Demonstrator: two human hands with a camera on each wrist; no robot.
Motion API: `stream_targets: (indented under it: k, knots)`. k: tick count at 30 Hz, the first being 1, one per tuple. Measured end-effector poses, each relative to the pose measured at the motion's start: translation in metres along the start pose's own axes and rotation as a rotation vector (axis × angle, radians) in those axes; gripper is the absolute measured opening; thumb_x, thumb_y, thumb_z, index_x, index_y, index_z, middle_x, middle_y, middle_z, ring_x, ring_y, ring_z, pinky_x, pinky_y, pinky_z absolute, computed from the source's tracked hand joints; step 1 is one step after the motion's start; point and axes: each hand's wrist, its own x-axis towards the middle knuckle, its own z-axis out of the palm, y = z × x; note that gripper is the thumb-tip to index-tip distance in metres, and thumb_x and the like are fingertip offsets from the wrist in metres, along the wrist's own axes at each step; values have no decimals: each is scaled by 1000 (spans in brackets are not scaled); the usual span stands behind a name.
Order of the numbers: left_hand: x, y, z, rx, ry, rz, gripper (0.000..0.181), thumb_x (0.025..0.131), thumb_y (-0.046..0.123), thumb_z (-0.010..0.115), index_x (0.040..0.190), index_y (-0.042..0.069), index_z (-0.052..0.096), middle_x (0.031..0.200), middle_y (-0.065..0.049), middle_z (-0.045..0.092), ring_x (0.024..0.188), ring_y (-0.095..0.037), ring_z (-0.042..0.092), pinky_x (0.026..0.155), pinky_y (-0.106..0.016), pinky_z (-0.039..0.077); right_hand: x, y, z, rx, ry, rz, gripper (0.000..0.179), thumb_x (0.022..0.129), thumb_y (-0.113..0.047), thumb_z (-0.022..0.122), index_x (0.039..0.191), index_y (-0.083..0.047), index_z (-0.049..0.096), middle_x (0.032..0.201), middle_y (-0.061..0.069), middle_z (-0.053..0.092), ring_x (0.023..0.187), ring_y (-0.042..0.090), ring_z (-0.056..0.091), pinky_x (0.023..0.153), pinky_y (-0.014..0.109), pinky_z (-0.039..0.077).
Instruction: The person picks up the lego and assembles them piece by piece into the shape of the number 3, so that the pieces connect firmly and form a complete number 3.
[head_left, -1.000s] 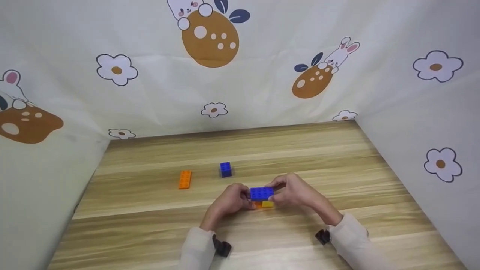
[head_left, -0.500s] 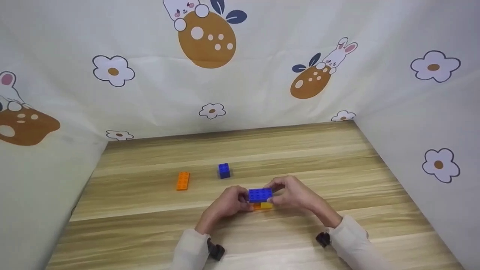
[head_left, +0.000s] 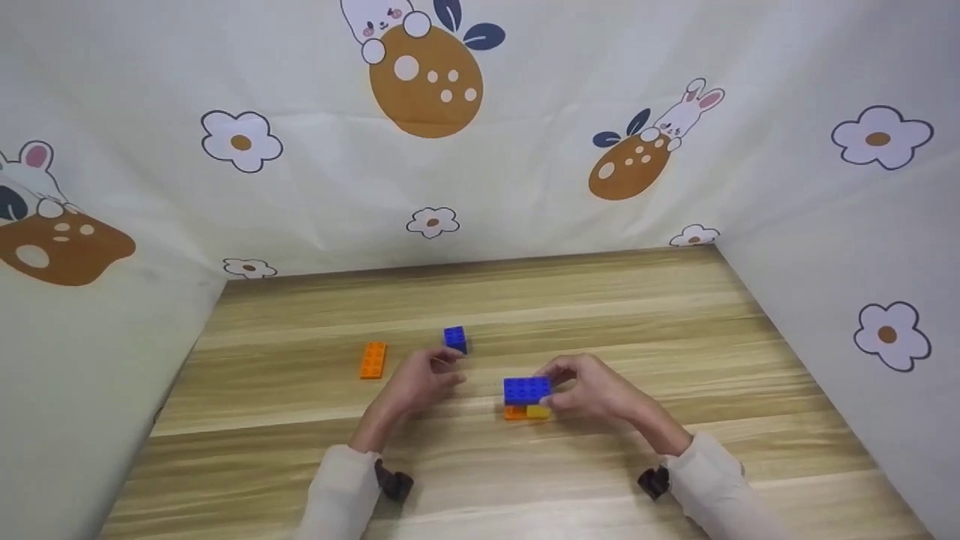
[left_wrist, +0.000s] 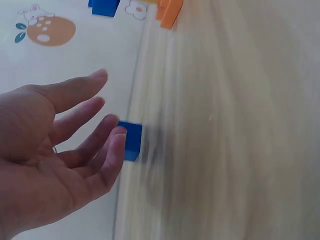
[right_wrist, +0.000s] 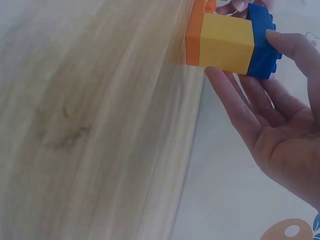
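My right hand (head_left: pixel 596 386) pinches a stack of toy building bricks from its right side. On top is a long blue brick (head_left: pixel 526 390), with the thumb against it. Beneath that, a yellow brick (right_wrist: pixel 226 44) sits on a flat orange brick (right_wrist: pixel 193 40) at the bottom. The left side under the blue brick is a gap. My left hand (head_left: pixel 416 381) is off the stack, thumb and fingers apart and holding nothing. Its fingertips are right at a small blue brick (head_left: pixel 454 339), overlapping its near edge in the head view.
A loose flat orange brick (head_left: pixel 373 360) lies left of the small blue brick. The wood-grain table (head_left: pixel 637 300) is bounded by a pale patterned cloth (head_left: pixel 525 165) at the back and both sides.
My left hand has let go of the stack and moved left and away from me to the small blue brick. My right hand stays on the stack.
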Motion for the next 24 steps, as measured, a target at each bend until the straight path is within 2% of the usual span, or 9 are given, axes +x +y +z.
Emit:
stream_targets:
  k: [5, 8, 12, 16, 20, 24]
  knots:
    - [9, -4, -11, -61, 94, -3, 35, 91, 13, 74, 123, 3, 64, 123, -17, 66, 113, -30, 65, 92, -39, 57, 1, -2, 3, -24, 21, -2, 35, 76, -7, 81, 110, -8, 72, 105, 8, 74, 104, 25, 68, 99, 51, 51]
    - [15, -6, -15, -100, 113, -34, 40, 90, 12, 75, 125, 3, 60, 127, -17, 63, 118, -31, 64, 94, -40, 57, 1, -2, 4, -17, 26, 19, 36, 75, -5, 81, 110, -9, 72, 106, 8, 74, 103, 25, 68, 98, 49, 52]
    - [25, -11, -16, -165, 140, -42, 51, 89, 13, 76, 133, 1, 53, 133, -20, 59, 123, -35, 61, 100, -43, 54, 0, 0, 4, 28, 11, 49, 37, 75, -5, 81, 111, -8, 71, 106, 8, 73, 102, 24, 67, 94, 42, 55]
    - [33, -16, -15, -192, 136, -42, 60, 88, 13, 78, 139, 1, 50, 138, -22, 56, 126, -36, 58, 105, -45, 50, 1, 3, 5, 76, -2, 58, 37, 75, -5, 81, 111, -7, 70, 107, 9, 72, 101, 24, 68, 93, 39, 56]
    - [39, -18, -14, -149, 114, -48, 65, 86, 14, 79, 143, 6, 49, 144, -18, 54, 129, -33, 58, 107, -45, 49, 2, 6, 5, 99, 3, 57, 37, 75, -5, 82, 111, -6, 70, 107, 10, 72, 101, 23, 67, 93, 39, 56]
    - [42, -17, -12, -128, 117, -37, 65, 86, 13, 80, 143, 9, 50, 146, -16, 54, 129, -31, 58, 108, -46, 48, 2, 7, 5, 143, 20, 79, 39, 75, -5, 84, 111, -6, 71, 107, 10, 72, 100, 20, 66, 92, 36, 55]
